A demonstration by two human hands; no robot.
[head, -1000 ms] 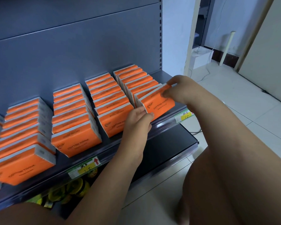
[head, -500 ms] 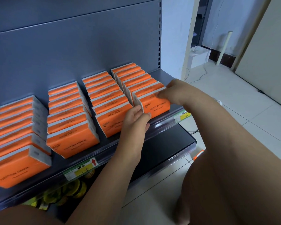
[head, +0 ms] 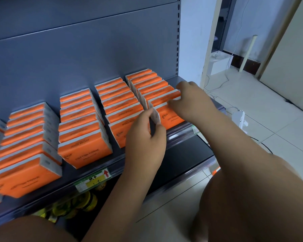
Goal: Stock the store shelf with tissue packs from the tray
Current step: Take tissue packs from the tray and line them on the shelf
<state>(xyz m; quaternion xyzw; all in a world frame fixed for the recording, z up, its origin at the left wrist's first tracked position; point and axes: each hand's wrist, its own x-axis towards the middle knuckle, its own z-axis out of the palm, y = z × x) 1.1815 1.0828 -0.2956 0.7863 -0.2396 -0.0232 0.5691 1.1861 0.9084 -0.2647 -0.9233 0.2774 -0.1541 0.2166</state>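
The grey store shelf (head: 122, 158) runs from near left to far right. It carries rows of orange tissue packs (head: 85, 151), which stand on edge and lean back against one another. The tray is not in view.

At the near end of the rightmost row stands the front pack (head: 171, 119), at the shelf's lip and touching the pack behind it. The right hand (head: 191, 102) lies over its top right corner with the fingers curled onto the upper edge, though blur hides the exact hold. The left hand (head: 147, 137) pinches the pack's white left end between thumb and fingers.

These packs look light and soft, with slick film wrapping, so a hard squeeze would probably dent one. A hold on both short ends, as here, seems the safest way to seat it square.

Below the shelf edge is a yellow price label (head: 93, 180), with yellow goods (head: 77, 205) on the level underneath.
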